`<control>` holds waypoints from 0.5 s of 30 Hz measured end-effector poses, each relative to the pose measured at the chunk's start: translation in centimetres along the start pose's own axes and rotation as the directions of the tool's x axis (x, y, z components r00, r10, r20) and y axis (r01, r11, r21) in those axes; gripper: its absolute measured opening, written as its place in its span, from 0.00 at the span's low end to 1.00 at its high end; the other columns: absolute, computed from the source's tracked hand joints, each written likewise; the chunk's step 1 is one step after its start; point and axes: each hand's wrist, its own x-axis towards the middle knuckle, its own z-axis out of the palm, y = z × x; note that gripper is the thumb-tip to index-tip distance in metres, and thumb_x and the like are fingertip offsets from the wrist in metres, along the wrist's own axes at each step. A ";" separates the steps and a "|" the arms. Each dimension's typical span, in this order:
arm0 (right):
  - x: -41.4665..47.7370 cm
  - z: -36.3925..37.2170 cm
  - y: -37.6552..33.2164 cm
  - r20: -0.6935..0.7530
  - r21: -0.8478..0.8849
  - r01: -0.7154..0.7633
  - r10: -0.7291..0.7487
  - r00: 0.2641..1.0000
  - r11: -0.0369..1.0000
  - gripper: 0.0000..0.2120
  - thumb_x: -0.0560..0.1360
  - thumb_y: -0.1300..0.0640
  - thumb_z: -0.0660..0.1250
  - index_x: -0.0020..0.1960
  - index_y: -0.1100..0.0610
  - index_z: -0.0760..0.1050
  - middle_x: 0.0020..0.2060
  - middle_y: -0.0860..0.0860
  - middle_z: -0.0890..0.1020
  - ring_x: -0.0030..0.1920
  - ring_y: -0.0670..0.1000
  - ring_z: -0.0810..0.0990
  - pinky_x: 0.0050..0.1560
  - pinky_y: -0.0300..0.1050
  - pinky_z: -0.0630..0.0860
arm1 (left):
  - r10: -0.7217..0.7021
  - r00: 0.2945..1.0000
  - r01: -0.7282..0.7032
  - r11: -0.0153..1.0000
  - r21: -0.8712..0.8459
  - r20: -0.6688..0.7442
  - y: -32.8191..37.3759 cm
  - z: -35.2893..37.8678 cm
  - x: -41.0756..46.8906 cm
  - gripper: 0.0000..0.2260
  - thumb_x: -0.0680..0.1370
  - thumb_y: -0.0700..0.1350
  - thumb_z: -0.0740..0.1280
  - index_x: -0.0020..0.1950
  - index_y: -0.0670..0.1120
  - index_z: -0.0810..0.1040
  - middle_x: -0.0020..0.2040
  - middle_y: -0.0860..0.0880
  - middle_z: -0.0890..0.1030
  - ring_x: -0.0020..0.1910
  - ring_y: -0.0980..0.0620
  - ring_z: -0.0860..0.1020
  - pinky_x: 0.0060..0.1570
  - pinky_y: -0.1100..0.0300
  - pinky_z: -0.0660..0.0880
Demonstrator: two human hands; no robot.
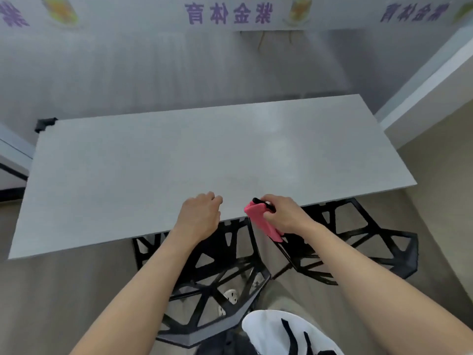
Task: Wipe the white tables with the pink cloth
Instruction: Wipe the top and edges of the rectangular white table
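Note:
A white rectangular table (179, 160) fills the middle of the head view. My right hand (284, 213) grips a folded pink cloth (258, 219) together with a thin black object (263, 204), right at the table's near edge. The cloth hangs partly over the edge. My left hand (199, 213) hovers over the near edge a little to the left, fingers curled inward and holding nothing.
Two black open-frame chairs (220, 272) (358, 242) stand pushed under the near side of the table. A frosted wall with purple lettering (227, 14) runs behind. Another white table's edge (15, 160) shows at the far left, and a white ledge (422, 98) at the right.

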 end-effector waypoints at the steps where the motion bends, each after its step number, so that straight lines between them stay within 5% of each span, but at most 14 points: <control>1: 1.4 -0.3 -0.1 0.017 -0.031 0.016 -0.015 1.000 0.999 0.18 0.82 0.56 0.64 0.70 0.45 0.78 0.56 0.48 0.85 0.51 0.49 0.84 0.45 0.43 0.77 | -0.017 1.000 0.017 1.000 0.002 -0.001 -0.1 0.4 0.3 0.13 0.85 0.48 0.62 0.67 0.49 0.79 0.57 0.51 0.80 0.53 0.47 0.81 0.46 0.52 0.77; 8: 16.2 -5.1 -1.8 0.246 -0.357 0.204 -0.119 0.962 0.912 0.23 0.79 0.61 0.61 0.70 0.44 0.79 0.59 0.52 0.85 0.55 0.56 0.81 0.53 0.50 0.80 | -0.169 0.986 0.169 0.985 0.041 -0.009 -2.1 1.4 5.4 0.08 0.80 0.48 0.67 0.58 0.49 0.80 0.50 0.51 0.79 0.45 0.48 0.79 0.40 0.54 0.74; 12: 26.9 -7.8 -3.5 0.017 -0.392 0.301 -0.321 0.947 0.869 0.14 0.84 0.53 0.65 0.66 0.40 0.79 0.54 0.49 0.85 0.55 0.57 0.82 0.51 0.52 0.80 | -0.258 0.964 0.262 0.963 0.068 -0.065 -4.1 2.4 10.2 0.07 0.77 0.45 0.70 0.55 0.48 0.80 0.49 0.50 0.79 0.45 0.46 0.78 0.42 0.50 0.76; 15: 31.9 -6.9 -3.1 -0.127 -0.330 0.382 -0.441 0.888 0.863 0.18 0.83 0.58 0.65 0.72 0.51 0.79 0.62 0.55 0.84 0.63 0.61 0.80 0.59 0.54 0.77 | -0.250 0.961 0.261 0.961 0.092 -0.113 -5.8 4.0 14.4 0.11 0.78 0.45 0.71 0.59 0.47 0.80 0.57 0.46 0.81 0.54 0.42 0.79 0.55 0.47 0.77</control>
